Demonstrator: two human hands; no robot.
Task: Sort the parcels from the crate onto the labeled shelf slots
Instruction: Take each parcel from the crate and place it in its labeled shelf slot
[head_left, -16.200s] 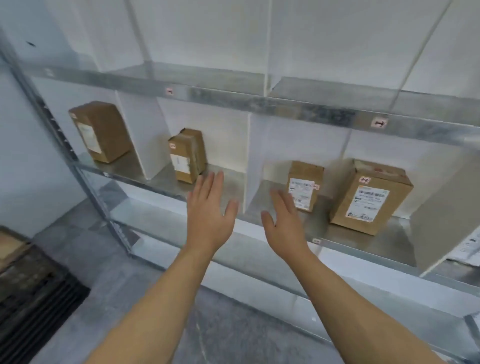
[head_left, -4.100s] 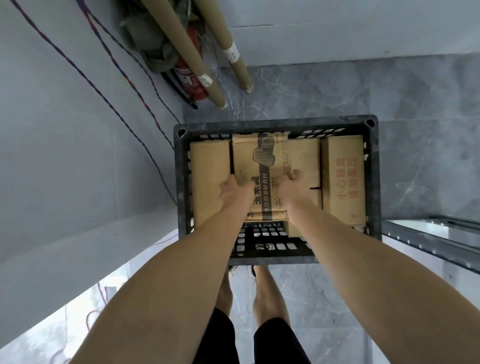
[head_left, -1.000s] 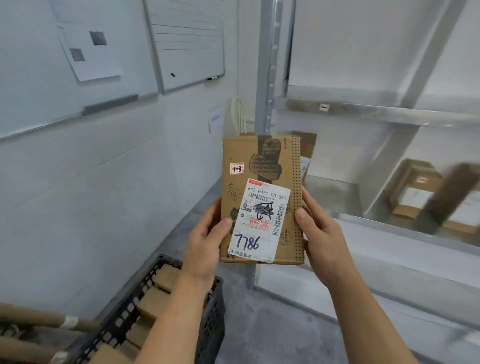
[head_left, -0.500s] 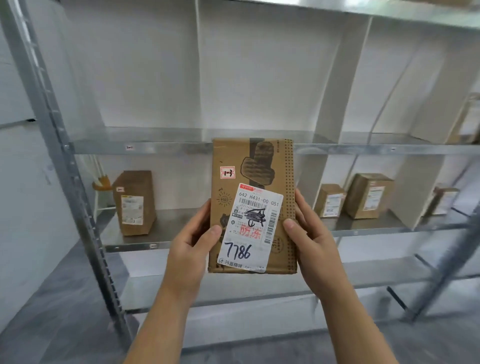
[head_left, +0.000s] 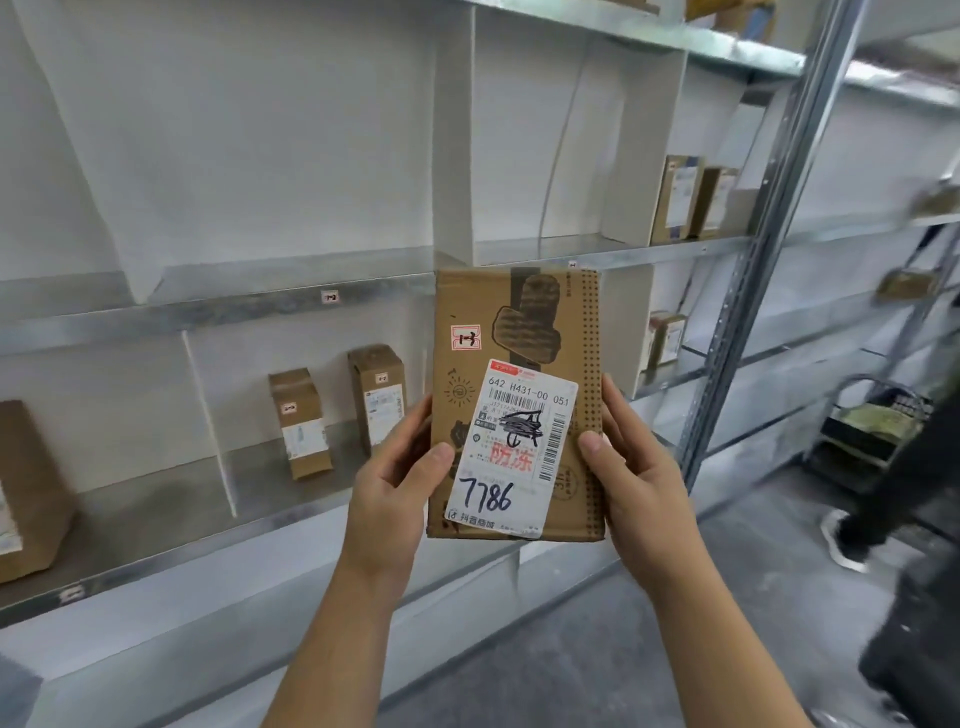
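I hold a flat brown cardboard parcel (head_left: 524, 332) upright in front of the metal shelf (head_left: 218, 314). It carries a white shipping label with "7786" handwritten on it and a small red-edged sticker reading "1-3". My left hand (head_left: 395, 483) grips its left edge with the thumb on the front. My right hand (head_left: 631, 478) grips its right edge the same way. A small slot tag (head_left: 330, 296) sits on the shelf rail to the left of the parcel. The crate is out of view.
Two small parcels (head_left: 300, 423) (head_left: 377, 395) stand in a lower slot to the left, a bigger box (head_left: 26, 493) at far left. More parcels (head_left: 693, 197) stand on the right. White dividers split the slots. A person's dark leg and shoe (head_left: 852, 535) and a trolley (head_left: 872, 426) are at right.
The view has swung right along the shelf. The parcel stays upright in both hands, held the same way. A person's leg and a trolley have come into view at right.
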